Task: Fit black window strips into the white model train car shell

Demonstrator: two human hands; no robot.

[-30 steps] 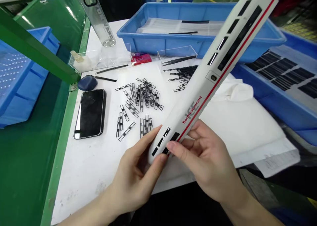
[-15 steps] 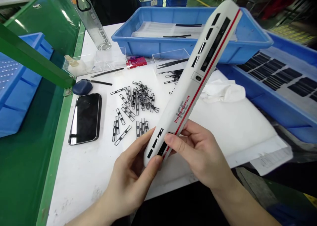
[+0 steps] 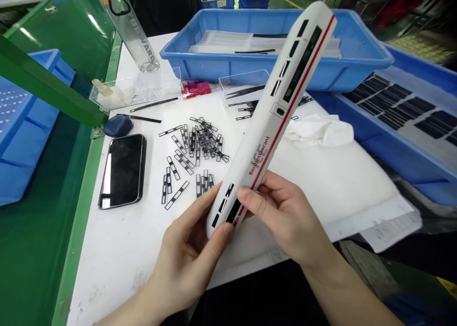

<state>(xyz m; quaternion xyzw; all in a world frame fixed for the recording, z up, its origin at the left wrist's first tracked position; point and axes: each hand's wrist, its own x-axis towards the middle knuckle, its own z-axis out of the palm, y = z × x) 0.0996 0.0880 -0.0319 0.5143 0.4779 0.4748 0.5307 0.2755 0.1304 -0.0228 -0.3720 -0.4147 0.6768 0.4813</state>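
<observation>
Both hands hold a white model ICE train car (image 3: pixel 271 121) with a red stripe, dark window strips and "Bordrestaurant" lettering. My left hand (image 3: pixel 191 250) cups its lower end from the left. My right hand (image 3: pixel 285 216) grips the same end from the right, fingers on its side. The upper end tilts away toward the far right, over a blue plastic tray (image 3: pixel 274 71). Below it on the white mat (image 3: pixel 124 250) lies a loose pile of black-and-clear window strips (image 3: pixel 200 147).
A black smartphone (image 3: pixel 123 171), a navy pouch (image 3: pixel 117 125), tweezers and a clear acrylic box with more strips stand at the mat's far side. A folded white cloth (image 3: pixel 319 131) lies right. Blue trays with dark panels (image 3: pixel 403 112) flank the bench, and a green frame (image 3: pixel 43 78) rises left.
The train car has swung slightly left and more upright in my hands, and the view has settled a little. My grip on it looks unchanged.
</observation>
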